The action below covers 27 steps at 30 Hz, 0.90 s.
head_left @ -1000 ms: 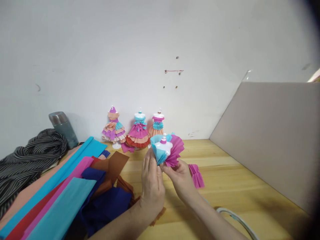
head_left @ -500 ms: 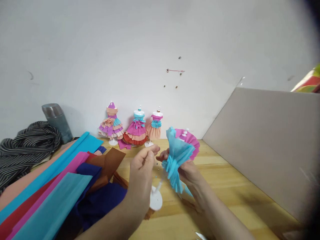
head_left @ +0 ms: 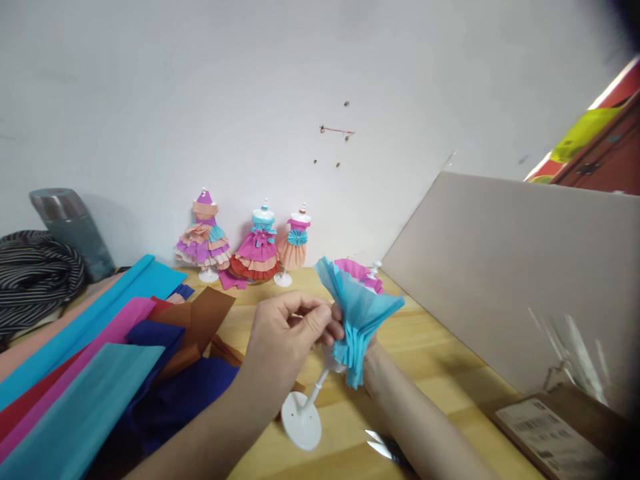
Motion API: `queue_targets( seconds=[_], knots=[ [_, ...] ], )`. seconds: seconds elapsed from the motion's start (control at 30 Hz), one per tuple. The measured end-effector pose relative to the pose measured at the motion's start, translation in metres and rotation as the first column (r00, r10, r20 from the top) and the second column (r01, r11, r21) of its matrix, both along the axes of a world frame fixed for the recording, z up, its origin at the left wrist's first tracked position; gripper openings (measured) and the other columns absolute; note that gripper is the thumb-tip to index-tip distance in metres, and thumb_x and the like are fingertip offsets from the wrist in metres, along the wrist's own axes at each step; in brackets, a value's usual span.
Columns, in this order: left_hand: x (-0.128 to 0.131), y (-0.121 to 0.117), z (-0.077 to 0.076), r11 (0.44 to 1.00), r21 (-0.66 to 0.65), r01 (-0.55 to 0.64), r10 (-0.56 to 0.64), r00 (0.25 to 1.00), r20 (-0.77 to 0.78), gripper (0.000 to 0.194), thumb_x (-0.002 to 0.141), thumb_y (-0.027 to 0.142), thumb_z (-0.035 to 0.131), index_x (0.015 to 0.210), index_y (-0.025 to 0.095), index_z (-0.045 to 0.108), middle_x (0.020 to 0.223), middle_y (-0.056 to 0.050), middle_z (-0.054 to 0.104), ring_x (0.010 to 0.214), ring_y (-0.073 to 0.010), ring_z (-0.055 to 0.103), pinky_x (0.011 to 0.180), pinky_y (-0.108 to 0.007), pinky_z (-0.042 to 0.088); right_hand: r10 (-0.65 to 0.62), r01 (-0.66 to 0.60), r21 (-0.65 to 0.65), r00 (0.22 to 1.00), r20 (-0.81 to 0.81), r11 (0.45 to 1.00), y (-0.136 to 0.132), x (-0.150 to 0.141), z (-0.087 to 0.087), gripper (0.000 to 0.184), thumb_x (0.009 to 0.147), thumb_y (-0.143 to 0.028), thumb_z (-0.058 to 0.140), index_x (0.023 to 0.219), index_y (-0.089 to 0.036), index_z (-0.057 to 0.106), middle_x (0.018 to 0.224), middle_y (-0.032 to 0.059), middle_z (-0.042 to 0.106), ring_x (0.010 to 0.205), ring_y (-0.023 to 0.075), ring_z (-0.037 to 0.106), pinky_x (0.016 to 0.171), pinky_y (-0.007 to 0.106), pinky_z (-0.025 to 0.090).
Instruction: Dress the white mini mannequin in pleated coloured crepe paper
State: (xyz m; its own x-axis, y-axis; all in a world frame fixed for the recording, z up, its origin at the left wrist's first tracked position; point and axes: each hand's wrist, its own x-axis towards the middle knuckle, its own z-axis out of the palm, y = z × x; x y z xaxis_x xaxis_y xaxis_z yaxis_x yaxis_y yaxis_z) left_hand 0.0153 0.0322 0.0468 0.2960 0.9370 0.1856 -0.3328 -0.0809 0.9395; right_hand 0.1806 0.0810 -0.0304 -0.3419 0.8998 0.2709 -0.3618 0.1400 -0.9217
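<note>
Mannequin [head_left: 334,363] is now tilting lower-centre, turning blue ruffle [head_left: 359,317] cameraward; we're seeing right hand [head_left: 371,350] gripping it, left hand [head_left: 286,333] narrowing, hold unclear.

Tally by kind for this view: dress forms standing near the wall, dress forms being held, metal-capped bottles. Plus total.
Standing dress forms: 3
Held dress form: 1
Metal-capped bottle: 1
Total: 5
</note>
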Motion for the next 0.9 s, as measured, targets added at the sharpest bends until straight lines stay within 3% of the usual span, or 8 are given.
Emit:
queue_targets(
  seconds=[0.1, 0.17, 0.3, 0.4, 0.5, 0.7, 0.9],
  knots=[
    [-0.002, -0.002, 0.002, 0.993, 0.104, -0.062, 0.075, 0.988, -0.132, 0.015, 0.076, 0.028, 0.062, 0.07, 0.015, 0.067, 0.062, -0.004, 0.067, 0.058, -0.0146, 0.062, 0.058, -0.027, 0.05, -0.02, 0.02, -0.005, 0.999, 0.028, 1.0, -0.002, 0.004, 0.003, 0.049, 0.069, -0.066, 0.063, 0.052, -0.021, 0.055, 0.042, -0.0025, 0.044, 0.045, 0.014, 0.049, 0.05, 0.031, 0.046],
    [-0.005, -0.004, 0.005, 0.961, 0.25, -0.121, 0.179, 0.958, -0.226, 0.013, 0.076, 0.024, 0.061, 0.065, 0.018, 0.066, 0.061, -0.002, 0.066, 0.059, -0.0147, 0.061, 0.058, -0.026, 0.048, -0.014, 0.014, -0.018, 0.999, 0.034, 1.0, -0.002, 0.006, 0.006, 0.043, 0.063, -0.059, 0.072, 0.058, -0.019, 0.06, 0.048, -0.002, 0.05, 0.05, 0.0145, 0.054, 0.057, 0.032, 0.049],
    [-0.011, -0.009, 0.009, 0.791, 0.596, -0.138, 0.425, 0.825, -0.374, 0.012, 0.072, 0.009, 0.063, 0.065, 0.018, 0.066, 0.061, 0.002, 0.064, 0.06, -0.0124, 0.059, 0.056, -0.023, 0.044, 0.007, -0.007, -0.029, 1.0, 0.017, 1.0, -0.004, 0.007, 0.017, 0.049, 0.047, -0.05, 0.086, 0.079, -0.018, 0.068, 0.065, 0.0025, 0.064, 0.064, 0.0199, 0.063, 0.072, 0.04, 0.054],
    [-0.01, -0.012, 0.005, 0.677, 0.721, -0.147, 0.552, 0.749, -0.366, 0.013, 0.073, 0.004, 0.063, 0.071, 0.017, 0.067, 0.067, 0.001, 0.064, 0.064, -0.0121, 0.061, 0.058, -0.022, 0.045, 0.018, -0.018, 0.02, 0.999, -0.028, 1.0, -0.005, 0.007, 0.023, 0.046, 0.054, -0.048, 0.085, 0.088, -0.021, 0.07, 0.075, 0.005, 0.069, 0.077, 0.0231, 0.066, 0.081, 0.043, 0.053],
    [-0.006, -0.012, -0.001, 0.608, 0.775, -0.174, 0.621, 0.713, -0.327, 0.012, 0.075, 0.004, 0.063, 0.071, 0.016, 0.065, 0.068, 0.001, 0.064, 0.064, -0.0117, 0.061, 0.059, -0.021, 0.045, 0.04, -0.038, 0.066, 0.999, -0.021, 0.997, -0.006, 0.006, 0.025, 0.041, 0.059, -0.046, 0.084, 0.091, -0.023, 0.072, 0.08, 0.0055, 0.07, 0.086, 0.0246, 0.066, 0.086, 0.043, 0.051],
    [-0.004, -0.013, -0.002, 0.57, 0.814, -0.108, 0.586, 0.748, -0.311, 0.014, 0.078, 0.004, 0.06, 0.073, 0.016, 0.066, 0.067, 0.001, 0.062, 0.063, -0.0104, 0.06, 0.056, -0.02, 0.043, -0.009, 0.009, 0.069, 1.0, 0.003, 0.998, -0.009, 0.004, 0.025, 0.045, 0.059, -0.05, 0.083, 0.091, -0.021, 0.071, 0.092, 0.0081, 0.07, 0.098, 0.0261, 0.064, 0.089, 0.041, 0.05],
    [-0.008, -0.008, 0.001, 0.578, 0.79, -0.204, 0.627, 0.73, -0.271, 0.014, 0.076, 0.003, 0.062, 0.074, 0.016, 0.065, 0.066, 0.002, 0.065, 0.059, -0.0092, 0.059, 0.056, -0.019, 0.043, -0.076, 0.075, 0.092, 0.997, 0.007, 0.993, -0.008, 0.001, 0.02, 0.049, 0.053, -0.055, 0.084, 0.087, -0.022, 0.071, 0.082, 0.0063, 0.071, 0.091, 0.0256, 0.067, 0.085, 0.041, 0.053]
  ],
)
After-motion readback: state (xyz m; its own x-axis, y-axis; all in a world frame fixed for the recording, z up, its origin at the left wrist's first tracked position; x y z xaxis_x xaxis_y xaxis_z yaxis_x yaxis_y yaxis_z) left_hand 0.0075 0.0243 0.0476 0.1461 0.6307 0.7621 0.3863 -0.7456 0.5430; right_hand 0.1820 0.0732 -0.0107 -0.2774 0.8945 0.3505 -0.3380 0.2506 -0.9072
